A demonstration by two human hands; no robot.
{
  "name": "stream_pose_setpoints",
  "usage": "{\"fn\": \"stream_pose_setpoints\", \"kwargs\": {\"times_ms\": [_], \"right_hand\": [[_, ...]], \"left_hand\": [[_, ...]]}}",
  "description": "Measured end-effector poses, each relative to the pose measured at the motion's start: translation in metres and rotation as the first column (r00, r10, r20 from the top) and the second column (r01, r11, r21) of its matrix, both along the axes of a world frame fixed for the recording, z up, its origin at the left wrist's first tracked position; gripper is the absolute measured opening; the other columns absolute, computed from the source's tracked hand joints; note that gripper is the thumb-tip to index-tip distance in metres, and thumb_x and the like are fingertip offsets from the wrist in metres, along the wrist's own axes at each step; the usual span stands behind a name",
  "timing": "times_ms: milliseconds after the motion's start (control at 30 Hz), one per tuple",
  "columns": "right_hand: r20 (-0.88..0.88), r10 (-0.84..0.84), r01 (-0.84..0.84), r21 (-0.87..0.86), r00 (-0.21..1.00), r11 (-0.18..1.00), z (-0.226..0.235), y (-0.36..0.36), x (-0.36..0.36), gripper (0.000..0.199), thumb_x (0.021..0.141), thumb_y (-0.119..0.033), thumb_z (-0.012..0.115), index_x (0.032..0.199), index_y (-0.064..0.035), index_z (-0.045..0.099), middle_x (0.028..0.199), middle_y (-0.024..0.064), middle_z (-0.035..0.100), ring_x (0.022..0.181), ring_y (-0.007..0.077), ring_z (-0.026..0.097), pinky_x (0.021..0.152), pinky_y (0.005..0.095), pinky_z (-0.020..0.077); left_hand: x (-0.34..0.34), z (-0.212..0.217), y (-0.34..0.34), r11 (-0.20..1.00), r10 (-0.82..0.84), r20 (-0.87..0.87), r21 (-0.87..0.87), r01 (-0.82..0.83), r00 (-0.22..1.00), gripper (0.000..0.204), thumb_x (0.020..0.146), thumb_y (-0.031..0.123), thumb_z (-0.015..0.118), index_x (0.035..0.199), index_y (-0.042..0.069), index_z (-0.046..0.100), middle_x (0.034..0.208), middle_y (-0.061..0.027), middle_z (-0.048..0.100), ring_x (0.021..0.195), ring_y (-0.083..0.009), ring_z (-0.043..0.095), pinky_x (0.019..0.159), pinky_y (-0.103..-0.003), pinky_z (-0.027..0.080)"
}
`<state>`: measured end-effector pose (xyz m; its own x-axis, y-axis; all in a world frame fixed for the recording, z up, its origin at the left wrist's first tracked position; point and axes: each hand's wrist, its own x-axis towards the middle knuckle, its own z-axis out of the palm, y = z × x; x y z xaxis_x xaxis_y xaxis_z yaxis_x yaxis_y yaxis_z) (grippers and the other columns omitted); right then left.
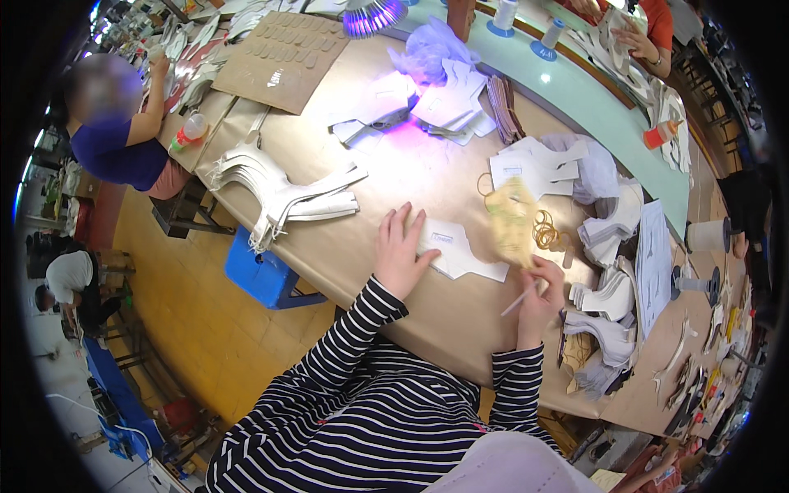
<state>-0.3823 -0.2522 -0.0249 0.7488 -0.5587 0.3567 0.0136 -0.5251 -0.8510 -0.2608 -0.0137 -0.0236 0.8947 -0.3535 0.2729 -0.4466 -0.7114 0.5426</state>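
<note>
My left hand (pixel 400 251) lies flat, fingers spread, on the left end of a white cut-out piece (pixel 460 251) on the tan table (pixel 411 172). My right hand (pixel 542 292) grips a thin white pen-like stick (pixel 519 301) and also pinches the lower edge of a yellowish mesh piece (pixel 511 220), which is blurred. Both forearms wear black-and-white striped sleeves.
A stack of white cut-out pieces (pixel 283 191) fans out at the left. More white pieces (pixel 538 164) and rubber bands (pixel 546 232) lie to the right. A purple lamp (pixel 371 15) shines at the top. Other people sit at the far left and top right. A blue stool (pixel 263 275) stands below the table.
</note>
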Motion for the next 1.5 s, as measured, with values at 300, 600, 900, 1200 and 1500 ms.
{"fn": "stream_pose_setpoints", "kwargs": {"times_ms": [300, 600, 900, 1200, 1500], "right_hand": [[0.096, -0.297, 0.229, 0.432, 0.95, 0.872, -0.017, -0.002, 0.006, 0.02, 0.086, 0.009, 0.071, 0.098, -0.0016, 0.058, 0.117, 0.0149, 0.066, 0.113, 0.0224, 0.06, 0.103, 0.0356, 0.0446], [0.171, -0.272, 0.198, 0.353, 0.947, 0.914, -0.01, 0.007, 0.004, 0.022, 0.082, 0.009, 0.073, 0.095, -0.0015, 0.058, 0.115, 0.0143, 0.063, 0.112, 0.0247, 0.06, 0.103, 0.0382, 0.0456], [0.223, -0.275, 0.204, 0.294, 0.935, 0.934, -0.009, 0.007, 0.003, 0.02, 0.082, 0.008, 0.073, 0.094, -0.0012, 0.059, 0.113, 0.0149, 0.065, 0.108, 0.0254, 0.06, 0.101, 0.0381, 0.0452], [0.251, -0.312, 0.211, 0.36, 0.916, 0.909, -0.009, 0.005, -0.001, 0.023, 0.085, 0.008, 0.071, 0.1, -0.0017, 0.057, 0.116, 0.0167, 0.065, 0.112, 0.0248, 0.059, 0.104, 0.0386, 0.0428], [0.275, -0.31, 0.196, 0.374, 0.91, 0.907, -0.017, 0.004, 0.0, 0.023, 0.085, 0.008, 0.072, 0.1, -0.0025, 0.057, 0.117, 0.0163, 0.065, 0.111, 0.0244, 0.059, 0.103, 0.0382, 0.0435]], "left_hand": [[0.081, 0.032, -0.002, 0.823, -0.233, -0.559, -0.549, -0.144, 0.796, 0.014, 0.088, 0.012, 0.072, 0.095, 0.001, 0.066, 0.079, -0.0055, 0.071, 0.069, -0.0123, 0.066, 0.064, -0.027, 0.051], [0.194, 0.023, -0.062, 0.936, 0.193, -0.032, -0.293, -0.194, 0.981, 0.058, 0.085, 0.028, 0.076, 0.133, 0.001, 0.057, 0.119, -0.0226, 0.066, 0.111, -0.0378, 0.063, 0.099, -0.046, 0.048], [0.096, -0.012, -0.163, 0.989, -0.036, -0.048, 0.138, 0.042, 0.998, 0.07, 0.082, 0.034, 0.077, 0.14, 0.003, 0.051, 0.147, -0.0206, 0.046, 0.142, -0.0437, 0.034, 0.116, -0.053, 0.03], [0.085, -0.022, -0.153, 0.989, -0.097, -0.019, 0.108, 0.099, 0.995, 0.075, 0.08, 0.038, 0.078, 0.14, 0.001, 0.051, 0.147, -0.0185, 0.047, 0.142, -0.038, 0.036, 0.118, -0.055, 0.024], [0.084, -0.005, -0.149, 0.993, -0.11, -0.046, -0.037, 0.108, 0.993, 0.079, 0.065, 0.032, 0.09, 0.128, 0.001, 0.054, 0.131, -0.0181, 0.051, 0.13, -0.0369, 0.043, 0.111, -0.048, 0.035]]}}
